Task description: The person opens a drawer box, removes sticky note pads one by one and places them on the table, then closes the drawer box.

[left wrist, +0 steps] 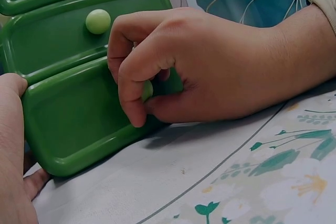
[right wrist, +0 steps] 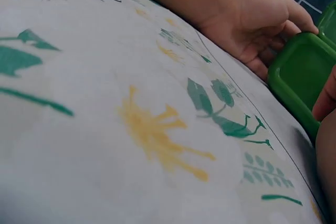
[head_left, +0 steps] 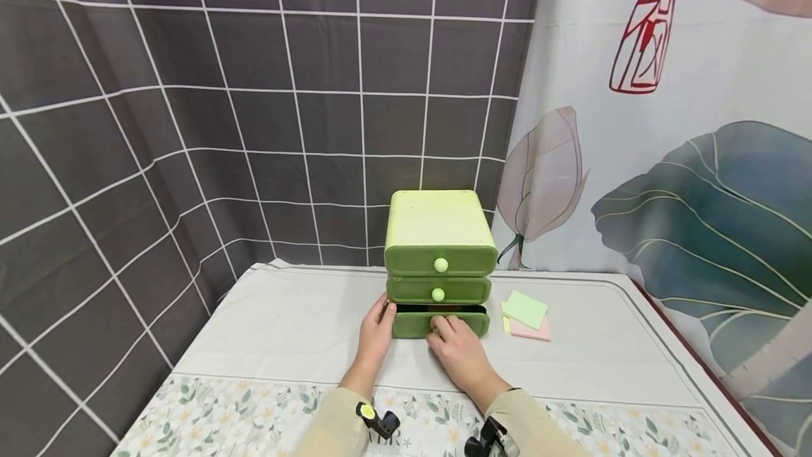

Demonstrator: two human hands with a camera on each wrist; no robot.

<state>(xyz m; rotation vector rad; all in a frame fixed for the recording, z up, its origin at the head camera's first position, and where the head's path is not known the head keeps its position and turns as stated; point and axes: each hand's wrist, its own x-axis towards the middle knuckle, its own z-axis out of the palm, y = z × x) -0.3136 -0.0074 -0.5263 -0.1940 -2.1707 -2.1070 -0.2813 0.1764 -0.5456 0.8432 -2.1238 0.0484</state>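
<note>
A small green drawer cabinet (head_left: 440, 221) with a pale lime top stands at the back of the table. Its bottom drawer (head_left: 409, 327) sticks out a little, with a dark gap above its front. My right hand (head_left: 462, 351) pinches that drawer's round knob (left wrist: 147, 91), which the curled fingers mostly cover in the left wrist view. My left hand (head_left: 374, 337) rests against the left side of the bottom drawer, thumb near its front corner and the other fingers along the side. The drawer's inside is too dark to make out.
Right of the cabinet lie sticky note pads (head_left: 526, 309) in green, pink and yellow. A white cloth with a floral border (head_left: 222, 415) covers the table. Behind hang a dark grid curtain (head_left: 323, 118) and a leaf-printed curtain (head_left: 710, 217).
</note>
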